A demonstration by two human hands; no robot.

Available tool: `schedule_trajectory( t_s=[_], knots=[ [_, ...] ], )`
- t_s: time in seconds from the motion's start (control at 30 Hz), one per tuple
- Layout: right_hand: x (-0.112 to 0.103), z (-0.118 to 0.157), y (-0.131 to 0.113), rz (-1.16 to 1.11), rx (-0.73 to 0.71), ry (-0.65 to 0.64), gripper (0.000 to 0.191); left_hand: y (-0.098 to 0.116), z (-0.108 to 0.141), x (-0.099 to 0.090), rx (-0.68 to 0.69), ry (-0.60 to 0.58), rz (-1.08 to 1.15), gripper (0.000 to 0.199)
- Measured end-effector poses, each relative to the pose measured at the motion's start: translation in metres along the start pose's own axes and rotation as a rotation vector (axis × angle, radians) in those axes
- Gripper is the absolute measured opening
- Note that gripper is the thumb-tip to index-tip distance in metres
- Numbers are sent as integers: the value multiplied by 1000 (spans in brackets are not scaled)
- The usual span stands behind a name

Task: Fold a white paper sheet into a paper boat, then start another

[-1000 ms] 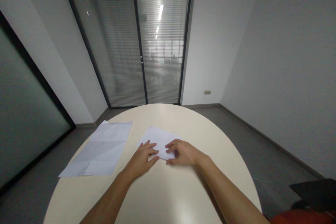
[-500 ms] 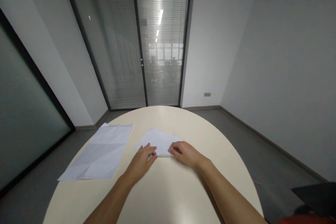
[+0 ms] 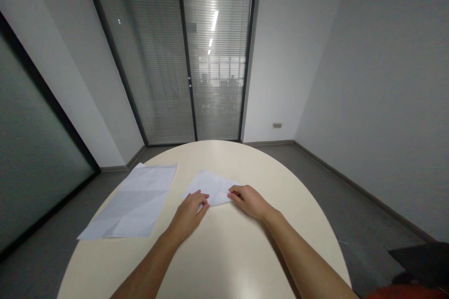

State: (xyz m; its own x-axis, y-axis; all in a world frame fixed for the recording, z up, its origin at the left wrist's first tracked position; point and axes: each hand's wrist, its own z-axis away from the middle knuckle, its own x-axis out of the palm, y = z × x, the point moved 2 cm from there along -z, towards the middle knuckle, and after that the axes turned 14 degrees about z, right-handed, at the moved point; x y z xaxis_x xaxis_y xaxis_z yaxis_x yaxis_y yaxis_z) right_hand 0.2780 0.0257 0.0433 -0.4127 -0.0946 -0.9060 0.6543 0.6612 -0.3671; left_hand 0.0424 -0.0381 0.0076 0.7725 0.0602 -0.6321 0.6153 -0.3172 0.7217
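Observation:
A small folded sheet of paper (image 3: 210,184) lies flat on the round cream table (image 3: 224,252) in front of me. My left hand (image 3: 191,208) rests on its near left part, fingers stretched out and a little apart. At the paper's right end my right hand (image 3: 249,201) has thumb and fingers pinched on the edge. The paper's right corner and its near left edge are partly hidden under my hands.
Larger creased white sheets (image 3: 136,201) lie at the table's left edge. Beyond the table stands a glass door with blinds (image 3: 217,103). A dark flat object (image 3: 421,261) sits at the lower right, off the table.
My right hand has shifted slightly to the right and away from me along the paper's edge. The near right edge of the paper now slants upward; my left hand is nearly still.

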Motion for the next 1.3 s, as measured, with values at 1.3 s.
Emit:
schedule_trajectory(
  t_s=[1.3],
  knots=[
    [34, 4, -34, 251, 47, -238, 74, 4, -1, 0, 86, -23, -140, 31]
  ],
)
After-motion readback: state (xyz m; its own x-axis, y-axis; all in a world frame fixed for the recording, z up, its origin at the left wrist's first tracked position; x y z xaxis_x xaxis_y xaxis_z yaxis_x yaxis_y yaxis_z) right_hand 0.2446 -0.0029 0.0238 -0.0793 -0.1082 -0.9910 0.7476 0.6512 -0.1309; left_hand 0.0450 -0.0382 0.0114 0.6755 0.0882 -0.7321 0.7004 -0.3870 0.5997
